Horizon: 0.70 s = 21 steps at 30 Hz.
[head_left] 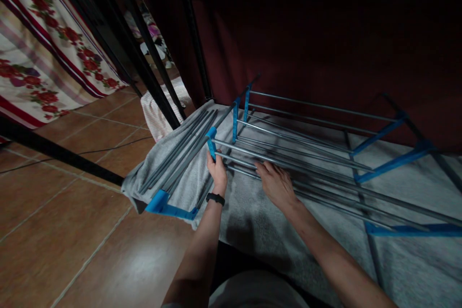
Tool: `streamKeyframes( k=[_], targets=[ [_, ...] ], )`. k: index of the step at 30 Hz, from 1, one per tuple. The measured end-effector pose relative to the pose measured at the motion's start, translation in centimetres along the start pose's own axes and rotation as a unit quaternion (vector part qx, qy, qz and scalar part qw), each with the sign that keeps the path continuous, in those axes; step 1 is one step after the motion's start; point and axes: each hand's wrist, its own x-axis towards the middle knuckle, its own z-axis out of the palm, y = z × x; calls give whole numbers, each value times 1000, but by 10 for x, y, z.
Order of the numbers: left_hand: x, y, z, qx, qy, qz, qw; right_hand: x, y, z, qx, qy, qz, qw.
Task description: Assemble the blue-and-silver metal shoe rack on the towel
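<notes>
A rack of grey metal rods [288, 156] with blue plastic brackets lies in front of me on a grey cloth. With its fingers around the lower part of a blue bracket [211, 142], my left hand [218, 173] is closed near the rods' left end. My right hand [276, 184] is closed over a metal rod a little to the right, its fingertips partly hidden behind the rods. Another blue bracket [169, 208] sits lower left, beside several loose-looking grey rods [180, 149]. More blue brackets [395, 161] hold the rods at the right.
Grey cloth [252, 211] lies under the rack. Dark metal posts [144, 65] slant across the left, near a striped cloth [159, 115]. A floral curtain [46, 43] hangs over the tiled floor [72, 231], where a thin cable [119, 146] runs. Dark red fabric [288, 57] stands behind.
</notes>
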Motion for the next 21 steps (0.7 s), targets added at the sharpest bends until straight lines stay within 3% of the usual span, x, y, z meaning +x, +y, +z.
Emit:
streamKeyframes(
  k=[14,21],
  targets=[
    [-9,10,2,30,16,14,999,0,0,-2,9,-17,2,1000],
    [-13,2,9,76,62,25,995,2,2,-2,19,-21,-2,1000]
  ],
)
